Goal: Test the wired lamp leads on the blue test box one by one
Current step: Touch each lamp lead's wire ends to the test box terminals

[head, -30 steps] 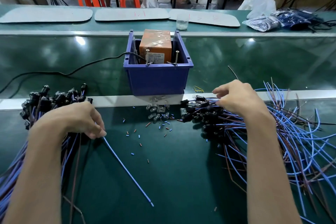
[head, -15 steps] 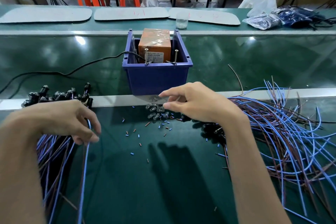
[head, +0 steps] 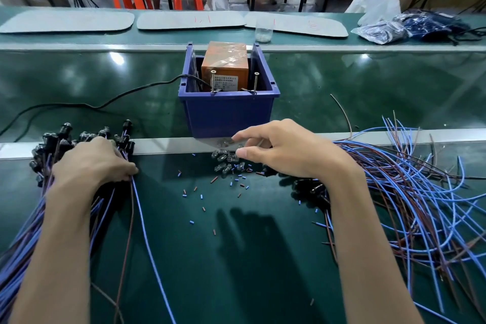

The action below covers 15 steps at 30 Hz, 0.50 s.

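The blue test box (head: 228, 113) stands at the middle of the belt, with an orange transformer (head: 224, 66) and two upright screws (head: 212, 81) inside it. To the left lies a bundle of lamp leads (head: 79, 137) with black sockets. My left hand (head: 89, 163) lies on that bundle, its curled fingertips holding a blue and a brown lead. Another pile of leads (head: 410, 187) spreads out on the right. My right hand (head: 284, 150) hovers over small glass bulbs (head: 226, 163) in front of the box. Its thumb and forefinger are apart, and I see nothing between them.
Short blue and brown insulation scraps (head: 202, 194) litter the green belt. A black cable (head: 118, 100) runs left from the box. A metal rail (head: 163, 143) crosses under the box. Grey pads (head: 189, 20), a small cup (head: 263, 30) and plastic bags (head: 381, 30) lie beyond; a person sits on orange stools.
My right hand has left the right pile and moved left to the bulbs in front of the box. My left hand has drawn a blue lead in against the left bundle.
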Available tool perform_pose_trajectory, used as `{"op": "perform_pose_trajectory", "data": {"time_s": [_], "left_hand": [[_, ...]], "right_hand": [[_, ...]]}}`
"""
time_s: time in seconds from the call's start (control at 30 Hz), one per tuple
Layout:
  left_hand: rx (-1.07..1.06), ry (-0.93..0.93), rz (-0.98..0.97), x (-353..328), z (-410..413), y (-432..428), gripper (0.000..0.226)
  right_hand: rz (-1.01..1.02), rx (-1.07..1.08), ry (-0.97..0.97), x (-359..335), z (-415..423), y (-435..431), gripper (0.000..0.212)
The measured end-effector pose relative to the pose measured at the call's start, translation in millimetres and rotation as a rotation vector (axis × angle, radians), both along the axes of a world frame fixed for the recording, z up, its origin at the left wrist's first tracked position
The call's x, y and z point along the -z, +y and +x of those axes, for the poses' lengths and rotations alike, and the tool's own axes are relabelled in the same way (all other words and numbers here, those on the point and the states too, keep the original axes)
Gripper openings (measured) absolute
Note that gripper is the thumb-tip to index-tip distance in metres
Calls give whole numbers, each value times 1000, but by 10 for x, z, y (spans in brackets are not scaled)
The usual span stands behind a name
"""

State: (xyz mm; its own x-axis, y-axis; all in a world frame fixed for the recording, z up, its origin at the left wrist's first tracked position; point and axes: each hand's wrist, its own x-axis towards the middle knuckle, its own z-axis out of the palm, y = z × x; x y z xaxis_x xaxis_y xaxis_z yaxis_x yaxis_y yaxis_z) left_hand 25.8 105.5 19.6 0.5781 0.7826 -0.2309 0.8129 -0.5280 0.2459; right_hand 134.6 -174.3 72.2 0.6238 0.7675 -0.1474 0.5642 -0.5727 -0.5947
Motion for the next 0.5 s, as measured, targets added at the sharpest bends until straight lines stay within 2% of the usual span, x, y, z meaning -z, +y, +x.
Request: {"op": "perform_pose_trajectory", "data": {"time_s": [0.07, 0.13, 0.27, 0.33, 0.4, 0.5], "left_hand": [[-10, -106, -15, -52, -36, 22, 12], [-5, -248, -84, -181, -100, 64, 17], [90, -427, -193, -391, -179, 76, 9], [81, -589, -347, -383, -147, 4, 16], [50, -747, -547, -393, -121, -124, 13], [151, -921, -605, -525, -153, -221, 18]], "right_hand": [[3, -6, 4, -4, -1, -2, 36], [9, -11, 9, -9, -4, -3, 35], [18, -24, 10, -15, -19, 6, 35], [26, -33, 19, -15, -32, 15, 34], [34, -34, 23, -12, -38, 21, 34], [88, -23, 26, -5, -40, 23, 33]]}}
